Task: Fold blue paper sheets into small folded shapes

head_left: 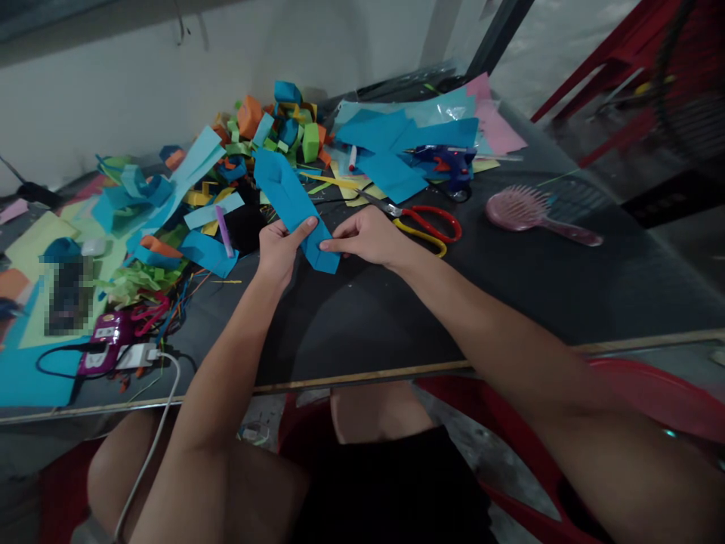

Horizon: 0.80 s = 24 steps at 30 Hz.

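Note:
A long folded strip of blue paper [291, 200] is held above the dark table, slanting from upper left to lower right. My left hand [280, 245] grips its left side, thumb lying on top of the paper. My right hand [362, 236] pinches the strip's right edge near the lower end, between thumb and fingers. Just beyond my right hand lie scissors [431, 225] with red and yellow handles. A purple marker [224, 231] rests on paper scraps left of my left hand.
Folded colored paper pieces [249, 117] are heaped at the back. Blue sheets [390, 140], a blue glue gun [456, 162] and a pink hairbrush [518, 209] lie at the right. A purple power strip [110, 336] with a white cable sits at the left front edge.

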Available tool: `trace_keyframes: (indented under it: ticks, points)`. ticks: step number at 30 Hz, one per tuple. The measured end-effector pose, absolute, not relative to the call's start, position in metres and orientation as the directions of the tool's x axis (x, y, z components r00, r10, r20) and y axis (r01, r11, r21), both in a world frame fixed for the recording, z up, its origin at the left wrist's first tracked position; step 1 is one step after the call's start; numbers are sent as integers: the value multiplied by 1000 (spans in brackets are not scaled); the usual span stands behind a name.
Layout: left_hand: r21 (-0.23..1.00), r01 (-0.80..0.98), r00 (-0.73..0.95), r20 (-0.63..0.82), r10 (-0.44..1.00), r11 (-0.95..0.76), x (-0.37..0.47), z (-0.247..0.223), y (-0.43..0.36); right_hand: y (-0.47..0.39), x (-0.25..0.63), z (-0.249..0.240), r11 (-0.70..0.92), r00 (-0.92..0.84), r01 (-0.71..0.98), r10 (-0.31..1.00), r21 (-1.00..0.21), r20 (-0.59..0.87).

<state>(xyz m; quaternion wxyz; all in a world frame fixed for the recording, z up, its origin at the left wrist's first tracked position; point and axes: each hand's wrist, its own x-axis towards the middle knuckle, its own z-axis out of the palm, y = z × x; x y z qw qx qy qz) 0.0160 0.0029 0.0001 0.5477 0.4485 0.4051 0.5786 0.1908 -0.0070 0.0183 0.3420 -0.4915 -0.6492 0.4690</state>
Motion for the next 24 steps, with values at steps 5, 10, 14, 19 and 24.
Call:
trace_keyframes:
  ticks: [5, 10, 14, 19, 24]
  points:
    - [961, -263, 5, 87, 996, -82, 15, 4, 2, -6, 191, 16, 97, -283, 292, 959, -951, 11]
    - [962, -256, -7, 97, 995, -96, 15, 6, 1, -4, 190, 13, 83, -283, 217, 959, -973, 19]
    - [968, -235, 29, 97, 995, -87, 15, 5, 0, -3, 186, 14, 68, -238, 73, 970, -995, 49]
    - [985, -170, 152, 40, 988, -14, 15, 5, -2, -2, 183, 14, 141, -152, -61, 977, -988, 149]
    - [991, -136, 207, 25, 978, 4, 14, 8, -5, -3, 185, 12, 271, -84, 58, 960, -961, 266]
